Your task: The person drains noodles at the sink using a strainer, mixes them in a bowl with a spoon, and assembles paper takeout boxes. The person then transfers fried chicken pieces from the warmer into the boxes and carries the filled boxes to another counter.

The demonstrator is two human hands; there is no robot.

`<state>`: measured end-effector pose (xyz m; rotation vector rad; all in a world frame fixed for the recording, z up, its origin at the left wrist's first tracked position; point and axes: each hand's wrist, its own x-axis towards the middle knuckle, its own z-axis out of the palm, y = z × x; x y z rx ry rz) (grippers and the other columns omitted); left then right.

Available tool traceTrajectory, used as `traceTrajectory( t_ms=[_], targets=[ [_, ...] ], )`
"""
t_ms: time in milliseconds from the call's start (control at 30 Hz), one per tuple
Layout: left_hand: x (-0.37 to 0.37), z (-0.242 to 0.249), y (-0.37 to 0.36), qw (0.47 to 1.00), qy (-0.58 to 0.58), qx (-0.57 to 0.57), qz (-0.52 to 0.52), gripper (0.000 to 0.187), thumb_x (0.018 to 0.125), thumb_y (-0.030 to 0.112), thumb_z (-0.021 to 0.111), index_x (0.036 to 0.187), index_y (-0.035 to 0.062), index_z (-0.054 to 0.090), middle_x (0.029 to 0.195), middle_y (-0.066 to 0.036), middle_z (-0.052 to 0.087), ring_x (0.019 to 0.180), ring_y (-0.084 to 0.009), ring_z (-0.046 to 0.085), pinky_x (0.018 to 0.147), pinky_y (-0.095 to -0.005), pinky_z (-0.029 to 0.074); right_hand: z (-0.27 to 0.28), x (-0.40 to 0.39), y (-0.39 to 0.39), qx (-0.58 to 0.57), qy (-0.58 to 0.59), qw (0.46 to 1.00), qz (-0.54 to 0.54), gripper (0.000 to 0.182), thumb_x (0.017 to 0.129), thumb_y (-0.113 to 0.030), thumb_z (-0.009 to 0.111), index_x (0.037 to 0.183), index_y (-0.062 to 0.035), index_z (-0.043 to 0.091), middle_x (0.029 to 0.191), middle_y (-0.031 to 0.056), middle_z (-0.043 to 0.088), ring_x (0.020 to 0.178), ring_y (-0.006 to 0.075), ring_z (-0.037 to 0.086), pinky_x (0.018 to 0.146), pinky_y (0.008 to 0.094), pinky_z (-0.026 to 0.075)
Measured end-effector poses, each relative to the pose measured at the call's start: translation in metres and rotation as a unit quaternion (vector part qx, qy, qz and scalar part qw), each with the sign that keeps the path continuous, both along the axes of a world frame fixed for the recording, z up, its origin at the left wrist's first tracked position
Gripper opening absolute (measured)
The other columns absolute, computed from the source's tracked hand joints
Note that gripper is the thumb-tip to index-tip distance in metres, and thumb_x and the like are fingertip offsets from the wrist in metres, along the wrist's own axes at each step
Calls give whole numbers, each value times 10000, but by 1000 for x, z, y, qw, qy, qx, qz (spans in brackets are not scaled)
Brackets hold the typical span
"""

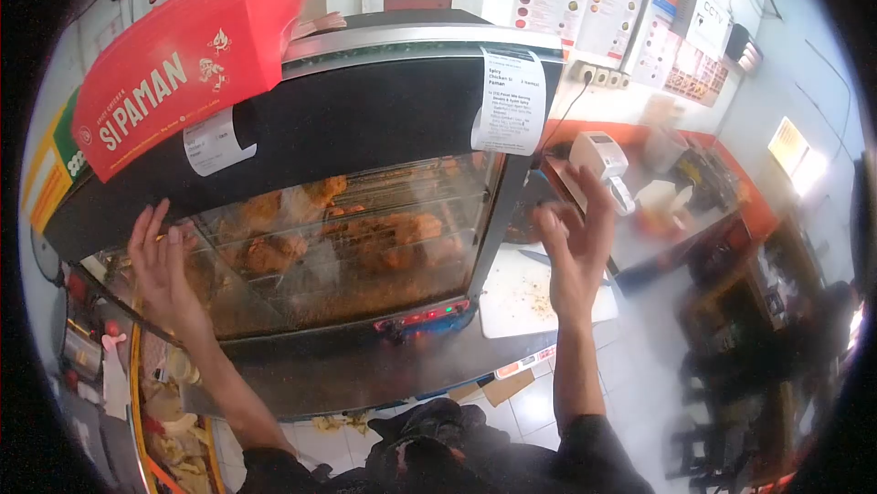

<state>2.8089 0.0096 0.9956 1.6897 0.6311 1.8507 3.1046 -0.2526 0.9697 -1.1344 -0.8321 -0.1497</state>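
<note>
A black food warmer cabinet (384,138) with a glass front stands before me, and fried chicken (402,243) lies on wire racks behind the glass. My left hand (163,257) is raised at the left part of the glass, fingers stretched and holding nothing. To the right of the cabinet, my right hand (578,243) is up with its fingers apart and nothing in it. Two printed receipts hang on the cabinet's upper front: a long receipt (510,101) at the right and a shorter receipt (219,142) at the left. Red paper packaging (196,60) lies on top at the left.
Below my right hand a white cutting board (512,298) holds crumbs. Further right, a white receipt printer (598,158) stands on an orange-edged counter (758,197). Wall sockets (598,77) with a plugged cord sit behind. At lower left is a yellow-edged case (137,403) with food.
</note>
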Motion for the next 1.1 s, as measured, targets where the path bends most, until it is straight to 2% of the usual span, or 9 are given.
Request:
traceTrajectory(
  t_ms=[133,333,533,600,667,733,833,1033,1100],
  targets=[
    [-25,-22,13,996,64,27,57,414,997,181,573,1359,11,468,1335,-173,556,1187,-232,568,981,-337,474,22,19,18,-28,-55,998,30,745,860,-90,753,1472,-49,330,1404,142,441,1007,190,613,840,311,536],
    [-49,-40,-2,985,112,15,127,409,989,223,575,1338,25,494,1342,-124,548,1271,-219,503,1010,-361,464,30,26,35,-30,-65,996,53,757,847,-99,775,1463,-56,337,1356,174,479,1056,207,619,855,323,538],
    [-57,-38,-28,995,8,-70,65,409,991,233,582,1337,29,503,1392,-108,516,1264,-205,505,1033,-378,442,30,25,37,-23,-47,995,88,741,854,-98,778,1461,-64,354,1197,153,629,979,183,659,772,263,547],
    [-66,-49,-22,996,-51,-76,24,423,994,233,583,1351,25,493,1400,-108,512,1269,-207,502,1026,-373,447,30,23,36,-20,-42,994,95,720,867,-66,751,1453,-61,333,1138,134,635,954,165,648,762,275,540],
    [-84,-72,-7,996,-28,-72,45,431,995,225,584,1363,23,486,1404,-106,509,1274,-205,496,1011,-366,457,30,23,35,-21,-39,993,105,706,875,-51,735,1448,-59,322,1112,125,640,923,150,640,742,276,533],
    [-102,-95,7,987,77,-54,129,434,994,210,585,1372,23,482,1405,-104,508,1280,-200,488,987,-356,471,29,23,34,-26,-36,992,120,701,880,-53,731,1447,-59,320,1120,125,643,886,137,636,712,265,526],
    [-109,-113,11,986,11,-131,102,425,995,184,577,1381,32,484,1372,-97,535,1183,-187,553,934,-323,487,32,20,31,-31,-23,991,127,688,883,-62,731,1440,-59,327,1122,128,648,854,125,634,684,252,520],
    [-136,-163,43,990,4,-134,46,408,996,174,569,1381,59,500,1296,-80,587,925,-153,623,808,-283,505,32,18,30,-41,-25,992,117,669,883,-64,731,1428,-57,341,1082,113,661,810,112,629,657,240,509],
    [-116,-146,24,990,4,-131,49,403,996,206,573,1368,60,516,1279,-78,592,918,-151,616,801,-289,505,30,18,30,-34,-32,992,117,668,882,-60,731,1427,-59,345,1059,104,664,798,108,626,651,238,506]
  ],
)
